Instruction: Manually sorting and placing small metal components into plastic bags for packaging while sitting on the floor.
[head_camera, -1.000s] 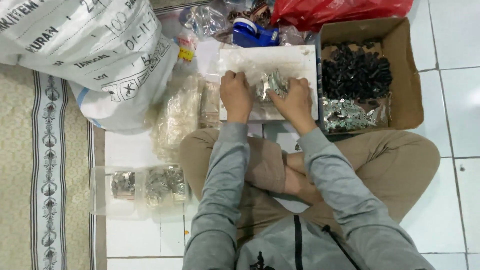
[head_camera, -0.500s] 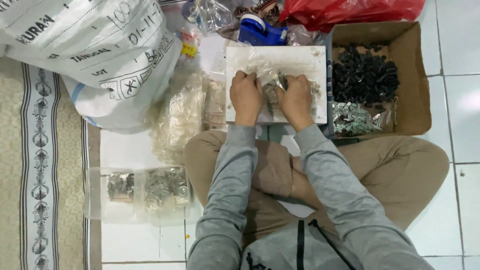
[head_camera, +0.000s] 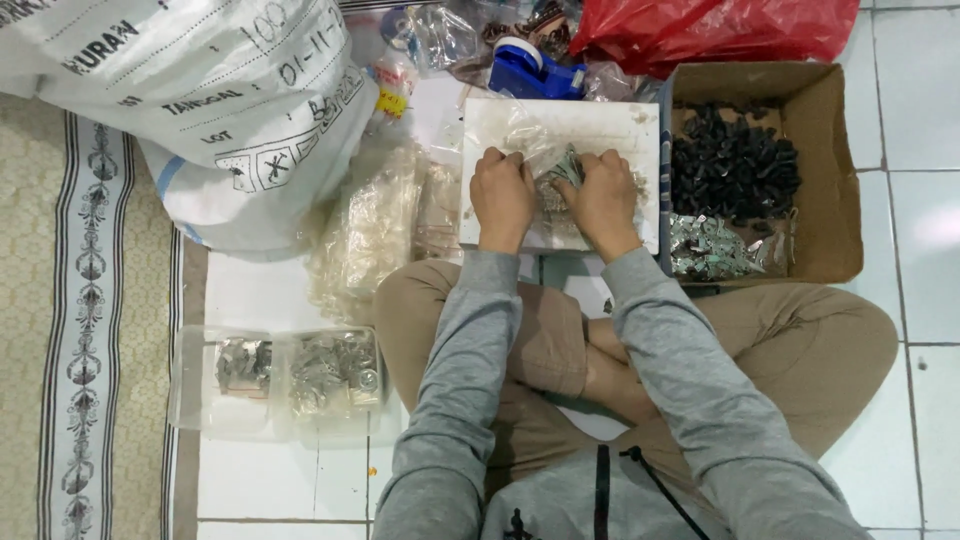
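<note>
A person sits cross-legged on the tiled floor (head_camera: 930, 120) with both arms in grey sleeves reaching forward onto a white board (head_camera: 610, 125) set in front of the knees. The left hand (head_camera: 503, 197) and the right hand (head_camera: 603, 195) lie side by side on the board, both curled shut on a small clear plastic bag (head_camera: 558, 170) of little metal pieces pinched between them. Just right of the board stands a cardboard box (head_camera: 835, 190) holding a heap of black parts (head_camera: 733, 165) and a smaller pile of shiny metal parts (head_camera: 712, 250). A blue tape dispenser (head_camera: 532, 70) lies beyond the board, near a red plastic bag (head_camera: 715, 28). To the left are a big white sack (head_camera: 190, 110), a pile of clear bags (head_camera: 375, 230) and clear tubs (head_camera: 280, 375) with metal pieces.
</note>
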